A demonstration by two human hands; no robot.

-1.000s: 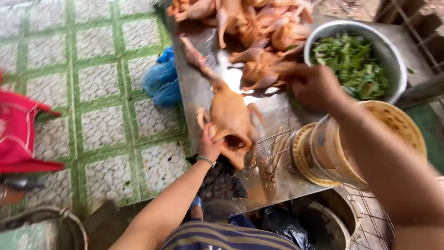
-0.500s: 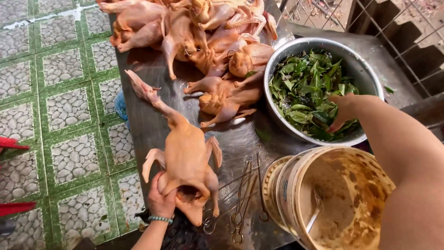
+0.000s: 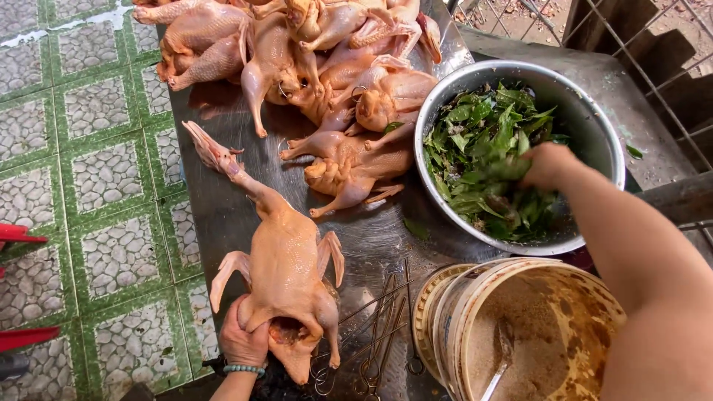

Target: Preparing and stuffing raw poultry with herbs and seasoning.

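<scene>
Glossy metal tabletop (image 3: 223, 215); shiny metal bowl (image 3: 594, 126); probably plastic bucket (image 3: 453, 327).

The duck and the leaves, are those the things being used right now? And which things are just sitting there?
In use:
- plucked duck, gripped at its open tail end by the left hand
- green leaves in the metal bowl, with the right hand reaching in

Just lying about:
- pile of other plucked birds
- metal skewers
- tub of brown seasoning with a spoon

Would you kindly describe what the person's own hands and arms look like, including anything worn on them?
Both hands are bare, with no gloves. The left hand has a bracelet of pale turquoise beads around the wrist. The right hand and its forearm are bare, with no sleeve, watch or ring visible.
</scene>
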